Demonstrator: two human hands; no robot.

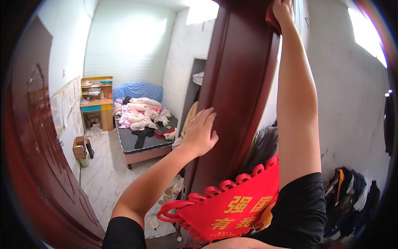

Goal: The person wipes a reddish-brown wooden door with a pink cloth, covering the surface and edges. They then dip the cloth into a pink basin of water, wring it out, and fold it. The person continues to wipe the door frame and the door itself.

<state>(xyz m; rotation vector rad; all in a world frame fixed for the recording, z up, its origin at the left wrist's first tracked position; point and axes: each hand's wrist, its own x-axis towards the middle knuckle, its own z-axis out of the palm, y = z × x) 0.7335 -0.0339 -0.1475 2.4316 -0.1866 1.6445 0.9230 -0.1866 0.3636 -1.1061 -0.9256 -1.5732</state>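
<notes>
At the top of the view, my right hand (283, 13) is raised high with its arm stretched up. It presses a dark red cloth (272, 18) against the edge of a dark red-brown door frame (242, 68). My left hand (200, 133) is lower, fingers spread a little and holding nothing, at the inner edge of the same frame. Whether its palm bears on the wood cannot be told. Below my arms, a red fabric piece (245, 202) with looped trim and yellow writing spreads in front of my body, partly covered by my right sleeve.
An open brown door (34, 124) stands at the left. Through the doorway are a bed (136, 146) heaped with clothes, a wooden desk (107, 115) with shelves, and a cardboard box (79, 147) on the marble-patterned floor. Dark clothes (348, 193) hang or lie at the lower right.
</notes>
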